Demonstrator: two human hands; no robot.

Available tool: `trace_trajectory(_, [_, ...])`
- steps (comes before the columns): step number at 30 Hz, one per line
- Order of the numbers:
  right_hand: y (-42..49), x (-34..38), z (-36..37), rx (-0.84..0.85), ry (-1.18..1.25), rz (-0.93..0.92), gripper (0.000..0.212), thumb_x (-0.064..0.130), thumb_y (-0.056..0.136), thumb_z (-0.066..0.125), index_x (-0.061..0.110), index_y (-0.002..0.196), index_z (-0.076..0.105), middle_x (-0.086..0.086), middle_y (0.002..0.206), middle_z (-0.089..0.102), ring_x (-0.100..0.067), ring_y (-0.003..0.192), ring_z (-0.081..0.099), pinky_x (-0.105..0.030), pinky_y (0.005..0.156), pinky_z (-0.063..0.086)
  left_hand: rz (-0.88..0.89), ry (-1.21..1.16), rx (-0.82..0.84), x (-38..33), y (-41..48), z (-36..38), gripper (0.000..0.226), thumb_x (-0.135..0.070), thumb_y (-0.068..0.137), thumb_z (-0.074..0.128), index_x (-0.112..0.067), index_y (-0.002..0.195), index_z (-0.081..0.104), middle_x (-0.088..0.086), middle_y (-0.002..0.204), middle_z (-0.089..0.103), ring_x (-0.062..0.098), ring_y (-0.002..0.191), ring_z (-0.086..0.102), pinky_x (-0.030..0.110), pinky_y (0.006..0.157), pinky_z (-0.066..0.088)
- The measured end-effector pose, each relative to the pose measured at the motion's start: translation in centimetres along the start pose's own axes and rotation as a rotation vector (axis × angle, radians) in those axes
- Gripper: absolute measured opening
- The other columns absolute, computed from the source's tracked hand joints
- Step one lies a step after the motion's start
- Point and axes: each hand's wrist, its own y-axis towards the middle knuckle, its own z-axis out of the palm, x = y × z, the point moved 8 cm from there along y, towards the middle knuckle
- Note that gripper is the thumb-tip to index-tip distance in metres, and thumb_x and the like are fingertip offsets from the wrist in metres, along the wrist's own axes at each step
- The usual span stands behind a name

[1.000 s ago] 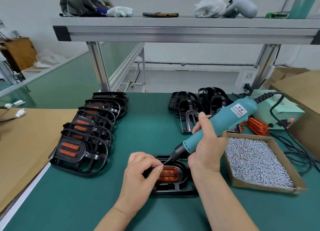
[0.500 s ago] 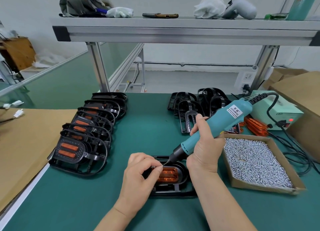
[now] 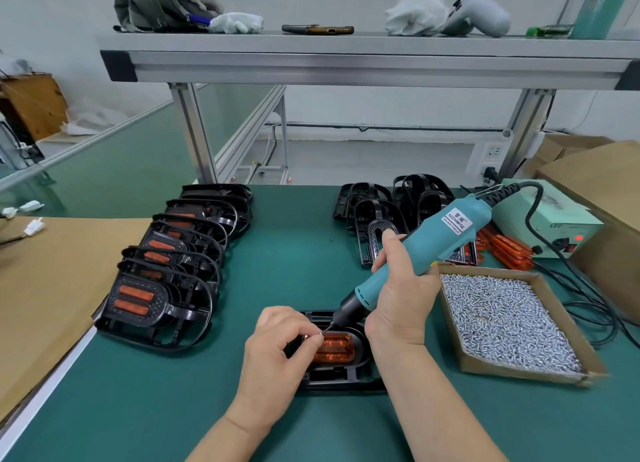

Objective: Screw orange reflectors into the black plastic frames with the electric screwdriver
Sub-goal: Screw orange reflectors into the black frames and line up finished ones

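While my right hand point(image 3: 401, 309) grips the screwdriver point(image 3: 426, 250) slanting down, my left hand point(image 3: 277, 343) pinches the tip of its bit over the orange reflector point(image 3: 337, 349), which sits in the black frame point(image 3: 343, 378) on the bench point(image 3: 173, 409) in front of me. My left hand hides the reflector's left end; my right wrist covers the frame's right edge. A box of screws point(image 3: 502, 319) lies just right of that wrist. Finished frames point(image 3: 166, 281) overlap in a row at left, empty frames point(image 3: 381, 215) stand behind, and loose reflectors point(image 3: 509, 250) lie beside the power box point(image 3: 547, 219).
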Motion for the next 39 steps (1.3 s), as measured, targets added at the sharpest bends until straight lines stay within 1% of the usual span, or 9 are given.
trace_trajectory(4, [0.4, 0.3, -0.4, 0.01, -0.018, -0.01, 0.022, 0.012, 0.083, 0.073, 0.016, 0.075, 0.053, 0.003, 0.054, 0.052, -0.01, 0.05, 0.048, -0.018, 0.053, 0.045, -0.019, 0.003, 0.043, 0.3, 0.0, 0.6, 0.004, -0.019, 0.076, 0.077, -0.022, 0.079, 0.075, -0.015, 0.087, 0.067, 0.018, 0.099, 0.059, 0.021, 0.088, 0.045])
trace_trajectory(7, [0.7, 0.6, -0.8, 0.018, -0.038, -0.019, 0.02, 0.015, 0.08, 0.075, 0.014, 0.078, 0.055, 0.003, 0.056, 0.053, -0.01, 0.051, 0.049, -0.019, 0.054, 0.046, -0.045, 0.022, 0.053, 0.7, -0.1, 0.7, 0.014, -0.022, 0.074, 0.077, -0.023, 0.088, 0.078, -0.017, 0.093, 0.067, 0.016, 0.104, 0.057, 0.019, 0.091, 0.044])
trace_trajectory(10, [1.1, 1.2, -1.1, 0.039, -0.074, -0.052, 0.02, 0.017, 0.077, 0.075, 0.013, 0.081, 0.056, 0.003, 0.059, 0.053, -0.01, 0.052, 0.049, -0.019, 0.054, 0.046, -0.036, 0.037, 0.086, 0.6, 0.0, 1.0, 0.012, -0.023, 0.074, 0.077, -0.027, 0.086, 0.078, -0.017, 0.093, 0.067, 0.014, 0.107, 0.055, 0.019, 0.093, 0.042])
trace_trajectory(13, [1.4, 1.9, -1.1, 0.083, -0.121, -0.097, 0.017, 0.016, 0.079, 0.074, 0.016, 0.077, 0.057, 0.004, 0.06, 0.053, -0.01, 0.053, 0.048, -0.02, 0.054, 0.045, -0.032, 0.055, 0.148, 0.5, -0.1, 1.5, 0.007, -0.033, 0.08, 0.073, -0.031, 0.077, 0.079, -0.017, 0.094, 0.066, 0.015, 0.112, 0.052, 0.026, 0.097, 0.041])
trace_trajectory(16, [1.3, 2.4, -1.0, 0.112, -0.157, -0.138, 0.017, 0.017, 0.079, 0.075, 0.016, 0.076, 0.058, 0.003, 0.062, 0.054, -0.012, 0.056, 0.049, -0.022, 0.056, 0.045, 0.025, 0.116, 0.219, 0.2, -0.4, 2.2, 0.023, -0.045, 0.086, 0.061, -0.032, 0.079, 0.08, -0.02, 0.097, 0.066, 0.014, 0.116, 0.05, 0.036, 0.098, 0.042])
trace_trajectory(22, [0.6, 2.3, -0.4, 0.162, -0.218, -0.164, 0.017, 0.019, 0.079, 0.074, 0.014, 0.076, 0.058, 0.0, 0.066, 0.055, -0.016, 0.061, 0.05, -0.025, 0.059, 0.045, 0.078, 0.172, 0.231, 0.1, -0.4, 2.6, 0.022, -0.039, 0.09, 0.063, -0.03, 0.08, 0.081, -0.021, 0.098, 0.065, 0.012, 0.109, 0.052, 0.043, 0.093, 0.045])
trace_trajectory(31, [0.2, 2.1, 0.0, 0.173, -0.244, -0.161, 0.018, 0.02, 0.078, 0.075, 0.026, 0.07, 0.061, -0.001, 0.065, 0.054, -0.017, 0.061, 0.049, -0.029, 0.06, 0.045, 0.056, 0.155, 0.224, 0.2, -0.3, 2.5, 0.03, -0.045, 0.089, 0.058, -0.029, 0.079, 0.082, -0.021, 0.096, 0.064, 0.009, 0.108, 0.052, 0.04, 0.093, 0.045])
trace_trajectory(36, [0.0, 1.8, 0.2, 0.183, -0.251, -0.153, 0.018, 0.022, 0.078, 0.075, 0.026, 0.07, 0.06, 0.0, 0.064, 0.053, -0.018, 0.061, 0.048, -0.031, 0.06, 0.043, 0.051, 0.151, 0.224, 0.2, -0.3, 2.5, 0.03, -0.045, 0.089, 0.058, -0.029, 0.078, 0.081, -0.022, 0.096, 0.064, 0.008, 0.109, 0.051, 0.036, 0.094, 0.044])
trace_trajectory(39, [-0.2, 1.6, 0.4, 0.2, -0.251, -0.15, 0.016, 0.02, 0.078, 0.075, 0.021, 0.072, 0.06, 0.002, 0.064, 0.054, -0.018, 0.061, 0.048, -0.033, 0.06, 0.043, 0.041, 0.144, 0.233, 0.3, -0.3, 2.6, 0.027, -0.042, 0.089, 0.061, -0.028, 0.078, 0.081, -0.021, 0.096, 0.064, 0.008, 0.112, 0.05, 0.033, 0.095, 0.043])
